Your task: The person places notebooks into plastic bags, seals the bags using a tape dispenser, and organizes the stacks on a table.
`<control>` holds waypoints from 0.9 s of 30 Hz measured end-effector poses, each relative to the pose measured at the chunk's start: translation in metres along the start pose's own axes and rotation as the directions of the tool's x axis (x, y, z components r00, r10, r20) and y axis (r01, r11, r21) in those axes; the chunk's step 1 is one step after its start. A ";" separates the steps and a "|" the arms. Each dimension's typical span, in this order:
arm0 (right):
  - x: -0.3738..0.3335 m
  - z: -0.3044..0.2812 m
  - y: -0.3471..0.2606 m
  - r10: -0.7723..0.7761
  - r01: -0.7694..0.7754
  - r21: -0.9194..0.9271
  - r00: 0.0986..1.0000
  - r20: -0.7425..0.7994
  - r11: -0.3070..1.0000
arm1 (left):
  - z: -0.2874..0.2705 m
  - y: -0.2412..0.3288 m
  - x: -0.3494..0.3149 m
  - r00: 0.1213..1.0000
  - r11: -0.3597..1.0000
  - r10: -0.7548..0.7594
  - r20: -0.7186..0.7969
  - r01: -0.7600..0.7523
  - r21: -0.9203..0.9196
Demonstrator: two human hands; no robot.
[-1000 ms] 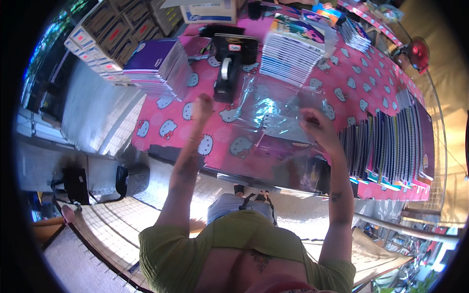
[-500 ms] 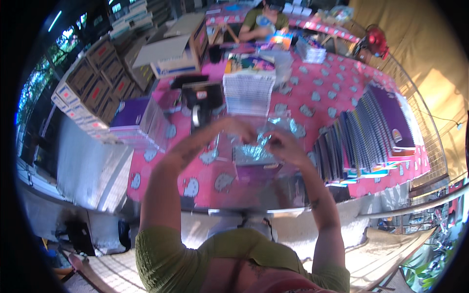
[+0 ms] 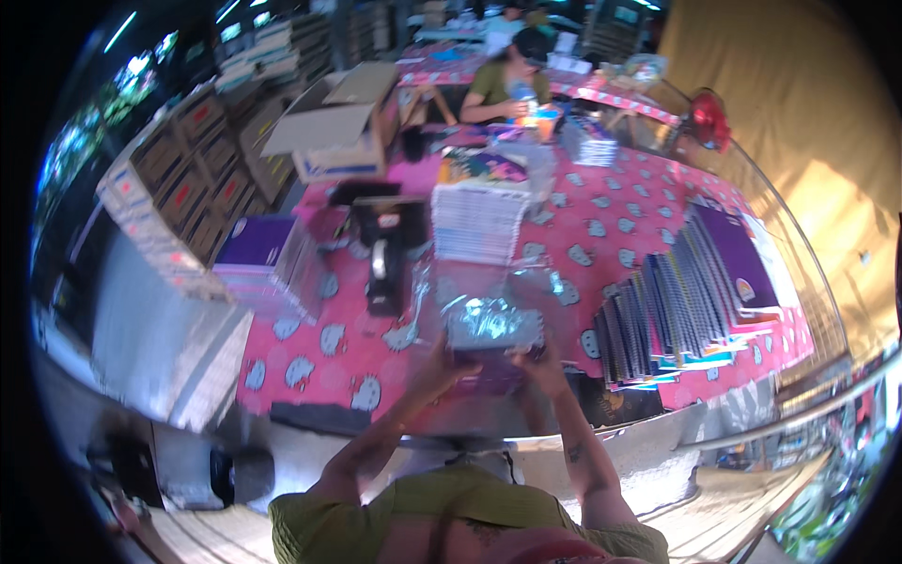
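Observation:
In front of me at the table's near middle lies a shiny pack in clear plastic (image 3: 493,324), which looks like wrapped notebooks; glare hides its cover. My left hand (image 3: 443,371) grips its near left corner, fingers closed. At the near right corner my right hand (image 3: 541,367) holds it the same way. Loose clear plastic (image 3: 536,280) lies just beyond the pack. To its left stands a black tape dispenser (image 3: 383,282). A tall stack of books (image 3: 477,221) with a colourful top cover rises behind the pack.
Spiral notebooks (image 3: 695,287) lean in a long row at the right. A purple-topped stack (image 3: 263,254) stands left. Beyond are an open carton (image 3: 334,132), piled boxes (image 3: 193,188), a red fan (image 3: 709,120) and a seated person (image 3: 507,85). Pink patterned cloth (image 3: 301,371) covers the table.
Both my hands have come down and nearer to me, from above the plastic to the pack's near corners. My view has tilted up slightly, showing more of the person opposite.

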State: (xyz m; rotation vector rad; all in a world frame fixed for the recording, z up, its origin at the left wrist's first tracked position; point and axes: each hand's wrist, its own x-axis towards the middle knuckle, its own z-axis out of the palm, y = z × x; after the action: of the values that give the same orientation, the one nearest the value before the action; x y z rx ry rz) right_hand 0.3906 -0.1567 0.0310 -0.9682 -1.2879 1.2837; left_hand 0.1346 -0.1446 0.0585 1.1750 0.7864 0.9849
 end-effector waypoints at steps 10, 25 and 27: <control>0.016 0.145 -0.209 -0.512 0.364 0.551 0.848 0.138 0.751 | -0.090 0.187 -0.080 0.657 0.880 0.458 -0.598 -0.432 0.200; -0.089 0.228 -0.292 -0.757 -0.546 0.725 0.231 0.612 0.420 | -0.374 0.205 -0.008 0.488 0.743 0.602 -0.632 -0.054 0.667; -0.089 0.222 -0.282 -0.759 -0.562 0.680 0.136 0.637 0.470 | -0.379 0.199 -0.007 0.393 0.799 0.509 -0.766 0.113 0.590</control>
State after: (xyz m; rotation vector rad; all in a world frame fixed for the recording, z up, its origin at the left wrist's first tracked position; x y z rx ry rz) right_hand 0.2189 -0.3082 0.3206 1.2129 -1.1210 2.2116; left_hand -0.2502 0.0083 0.1668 1.1851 1.9901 1.7507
